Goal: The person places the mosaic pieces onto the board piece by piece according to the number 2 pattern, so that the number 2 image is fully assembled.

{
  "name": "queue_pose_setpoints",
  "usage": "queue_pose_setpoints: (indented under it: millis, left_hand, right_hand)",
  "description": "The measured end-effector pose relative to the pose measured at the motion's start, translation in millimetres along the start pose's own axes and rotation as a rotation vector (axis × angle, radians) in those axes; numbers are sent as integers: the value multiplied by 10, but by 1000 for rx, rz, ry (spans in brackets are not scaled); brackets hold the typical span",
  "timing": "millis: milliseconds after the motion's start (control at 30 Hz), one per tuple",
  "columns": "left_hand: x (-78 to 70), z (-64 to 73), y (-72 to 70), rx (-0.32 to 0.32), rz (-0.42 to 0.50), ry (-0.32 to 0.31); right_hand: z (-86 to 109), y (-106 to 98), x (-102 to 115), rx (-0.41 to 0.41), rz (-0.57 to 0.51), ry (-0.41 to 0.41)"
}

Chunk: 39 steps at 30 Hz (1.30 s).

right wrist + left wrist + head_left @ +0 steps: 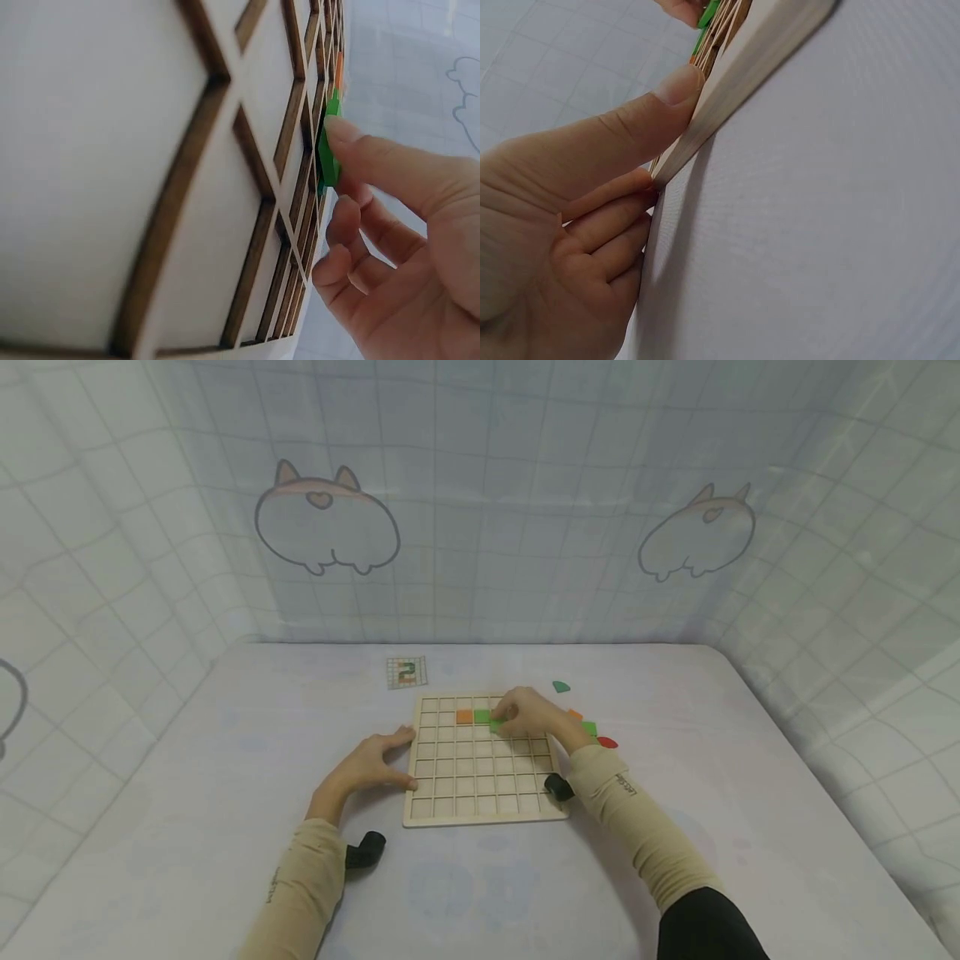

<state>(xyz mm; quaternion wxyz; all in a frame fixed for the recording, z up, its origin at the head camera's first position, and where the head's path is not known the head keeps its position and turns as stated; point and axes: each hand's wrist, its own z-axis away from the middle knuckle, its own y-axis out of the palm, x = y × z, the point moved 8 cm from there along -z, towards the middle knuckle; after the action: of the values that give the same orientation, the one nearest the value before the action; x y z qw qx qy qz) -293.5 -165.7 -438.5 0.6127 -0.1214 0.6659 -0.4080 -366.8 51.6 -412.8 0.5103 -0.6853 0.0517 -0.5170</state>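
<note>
A square wooden grid board (pixel 465 785) lies on the table, with an orange square tile (pixel 465 717) and a green square tile (pixel 482 716) seated side by side in an upper row. Just right of these, my right hand (pixel 523 712) pinches another green tile (pixel 328 154) between thumb and fingers, tilted against the grid in the right wrist view. A bit of darker green shows below that tile. My left hand (pixel 367 764) rests at the board's left edge, thumb and fingers spread apart and touching the rim (pixel 705 124).
A small pattern card (pixel 407 672) lies behind the board. To its right are a dark green quarter-round piece (pixel 561 687), a red piece (pixel 607 742), a green piece (pixel 589 727) and an orange one (pixel 575 714), partly behind the right wrist. Grid-patterned curtains surround the table.
</note>
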Motion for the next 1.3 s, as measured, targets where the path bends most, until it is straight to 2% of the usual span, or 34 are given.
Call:
queue_pose_setpoints:
  millis: [333, 667, 900, 1033, 1133, 1300]
  left_hand:
    - [11, 15, 3, 1, 8, -9]
    - [-14, 16, -9, 1, 14, -8]
    - [-7, 7, -7, -3, 20, 1]
    - [-14, 16, 4, 1, 26, -1]
    - [-19, 18, 6, 2, 24, 2]
    - [-12, 13, -1, -2, 28, 1]
  right_hand:
    - [39, 26, -3, 22, -18, 35]
    - [40, -30, 29, 10, 69, -31]
    - [101, -34, -50, 61, 60, 45]
    - [183, -28, -73, 92, 73, 54]
    - [267, -108, -102, 64, 41, 53]
    - [441, -370, -261, -58, 8, 86]
